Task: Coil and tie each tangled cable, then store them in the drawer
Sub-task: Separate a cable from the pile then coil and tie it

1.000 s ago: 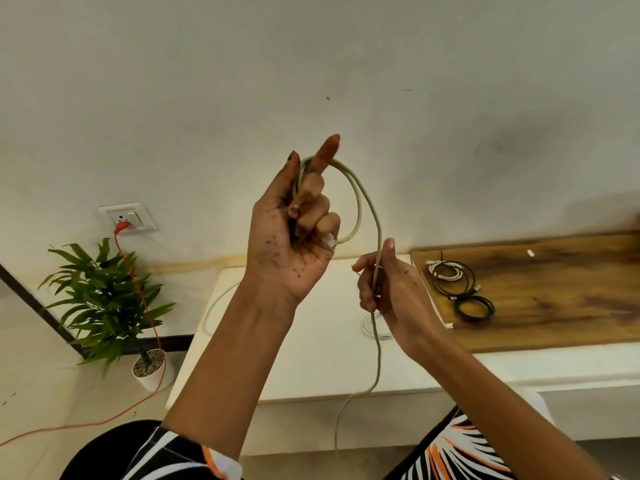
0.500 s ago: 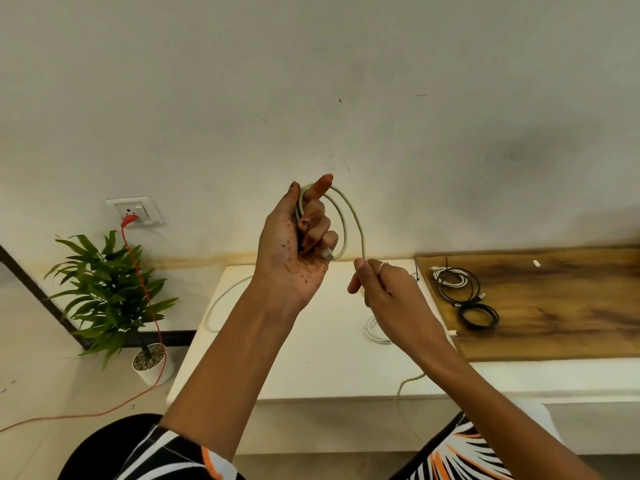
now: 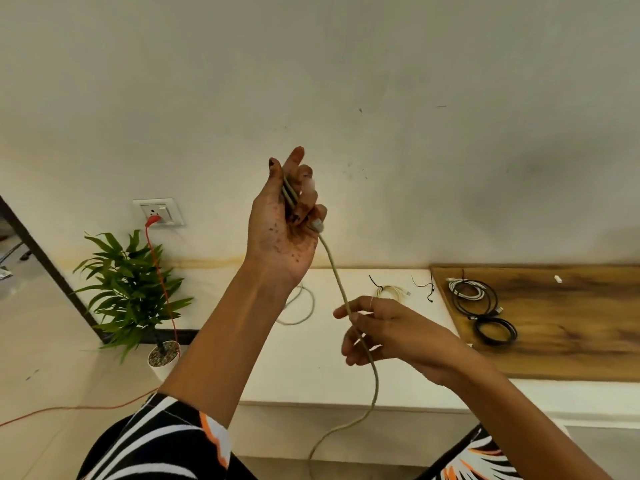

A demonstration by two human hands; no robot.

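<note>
Two hands on one cable (image 3: pixel 341 292): left hand (image 3: pixel 282 220) raised, fingers curled shut around the loops; right hand (image 3: pixel 391 329) below it, loosely pinching the strand, tail hanging past the surface (image 3: pixel 311 368) edge. Risk: slack right-hand feed twists, or loops slip off the left fingers. No readable writing

The loops of the beige-grey round cable (image 3: pixel 341 292) are disappearing inside the curled fingers of the raised left hand (image 3: pixel 285 220), so their count is staying unclear, and a fingertip there is smearing into blur. The cable's lower run is slipping out past the bottom edge, its far end unseen. The thin orange cord (image 3: pixel 162 271) is trailing off the left edge.
</note>
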